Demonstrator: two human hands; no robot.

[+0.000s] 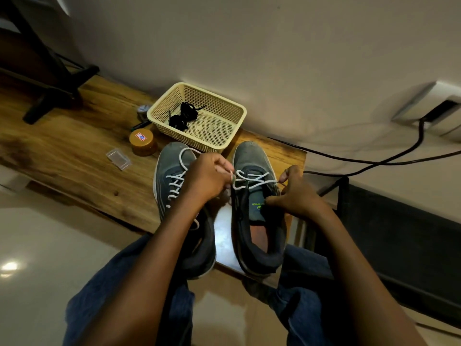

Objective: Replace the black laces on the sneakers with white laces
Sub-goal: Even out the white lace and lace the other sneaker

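Note:
Two grey sneakers stand side by side on the wooden table (74, 151), toes pointing away from me. The left sneaker (172, 158) carries a white lace up its eyelets, with a loose loop over the toe. On the right sneaker (252, 156) a white lace (252, 181) crosses only the lower eyelets. My left hand (209, 178) pinches one end of this lace at the sneaker's left side. My right hand (296, 193) pinches the other end at the right side, its thumb on the tongue. The black laces (184, 116) lie in a cream plastic basket (224, 136).
An orange-lidded jar (142, 143), a small clear plastic case (118, 158) and a tape roll (143, 111) sit left of the basket. A black stand (52, 78) is at the far left. Black cables (374, 161) run across the wall to the right. My knees are under the table's near edge.

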